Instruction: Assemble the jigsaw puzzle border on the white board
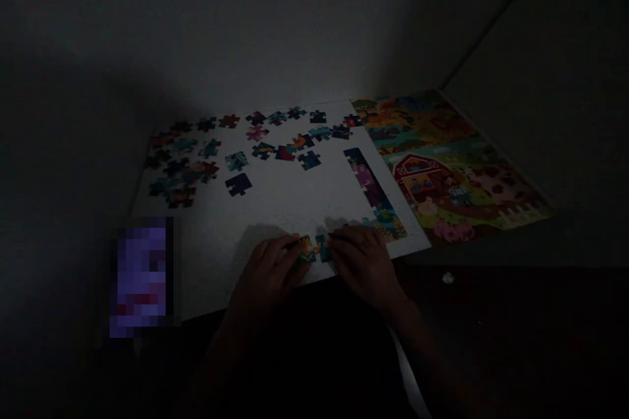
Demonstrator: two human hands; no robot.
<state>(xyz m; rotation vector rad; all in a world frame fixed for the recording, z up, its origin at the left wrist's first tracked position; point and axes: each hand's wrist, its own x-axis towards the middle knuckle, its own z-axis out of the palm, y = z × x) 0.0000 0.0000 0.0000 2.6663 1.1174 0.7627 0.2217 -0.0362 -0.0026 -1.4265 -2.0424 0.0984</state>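
Near the front edge of a white board, my left hand (272, 265) pinches a puzzle piece (306, 249) with orange and green on it. Just to its right, my right hand (363, 262) has its fingers closed on a dark teal puzzle piece (322, 249). The two pieces lie close together; whether they interlock is too dark to tell. Beyond my right hand, a joined strip of pieces (371, 186) runs along the board's right side, with purple, dark blue and a green and orange corner. My right hand partly hides the strip's near end.
Several loose puzzle pieces (285, 152) are spread over the far and left parts of the white board (289, 200). Colourful farm picture sheets (457, 170) lie at the right. A pixelated bluish patch (142, 275) covers the left front. A small whitish scrap (447, 278) lies beyond the board's right front.
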